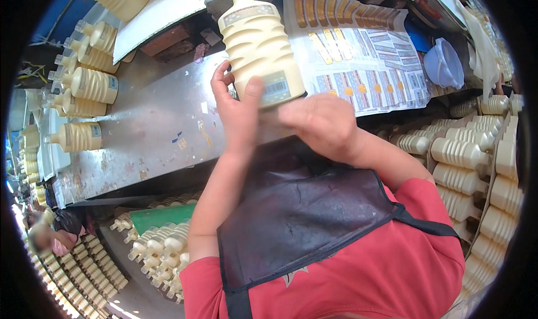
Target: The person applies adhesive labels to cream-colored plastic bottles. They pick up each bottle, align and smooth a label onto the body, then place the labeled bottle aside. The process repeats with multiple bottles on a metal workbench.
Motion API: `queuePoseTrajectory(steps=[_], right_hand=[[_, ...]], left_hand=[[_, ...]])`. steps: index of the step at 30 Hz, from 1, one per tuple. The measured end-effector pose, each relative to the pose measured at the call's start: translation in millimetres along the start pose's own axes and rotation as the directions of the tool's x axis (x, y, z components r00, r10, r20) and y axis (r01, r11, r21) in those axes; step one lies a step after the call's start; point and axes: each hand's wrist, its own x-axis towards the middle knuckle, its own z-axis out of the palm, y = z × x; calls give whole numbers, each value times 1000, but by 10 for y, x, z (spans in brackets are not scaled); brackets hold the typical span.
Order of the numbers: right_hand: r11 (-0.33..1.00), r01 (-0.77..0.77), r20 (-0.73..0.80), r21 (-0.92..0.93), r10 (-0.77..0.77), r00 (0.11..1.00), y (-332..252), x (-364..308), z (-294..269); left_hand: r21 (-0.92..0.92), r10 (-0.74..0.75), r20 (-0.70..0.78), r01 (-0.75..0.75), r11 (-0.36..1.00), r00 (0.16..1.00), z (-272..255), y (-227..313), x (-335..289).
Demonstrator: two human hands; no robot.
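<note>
A cream plastic bottle [259, 47] with wavy ribs lies in front of me, its neck pointing away and its base toward me. My left hand [240, 97] grips it near the base. The left thumb lies across the front by a grey label [274, 87] with a barcode, and the fingers curl at the bottle's left side. Close by the base's right corner is my right hand [328, 123], smeared by motion. Its fingers look bent, but whether they hold anything is not visible. The bottle's neck end is at a dark block [214, 6].
A sticker sheet [417, 83] with gold strips and printed labels spreads right of the bottle. Beyond it stands a pale blue bucket [443, 64]. Several similar bottles [92, 85] stand at the metal table's [134, 151] left end. More fill racks [462, 153] at right. A person [56, 235] is at lower left.
</note>
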Motion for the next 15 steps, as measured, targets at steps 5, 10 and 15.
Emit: queuePoseTrajectory(steps=[5, 10, 15], right_hand=[[974, -19, 17, -228, 24, 1000, 4, 366, 8], [934, 269, 288, -237, -197, 937, -259, 311, 149], [961, 182, 143, -210, -154, 978, -283, 466, 112]], left_hand=[[-71, -45, -5, 45, 997, 999, -128, -32, 36], [-206, -63, -42, 53, 977, 997, -142, -2, 17], [-235, -102, -41, 89, 968, 994, -238, -47, -42]])
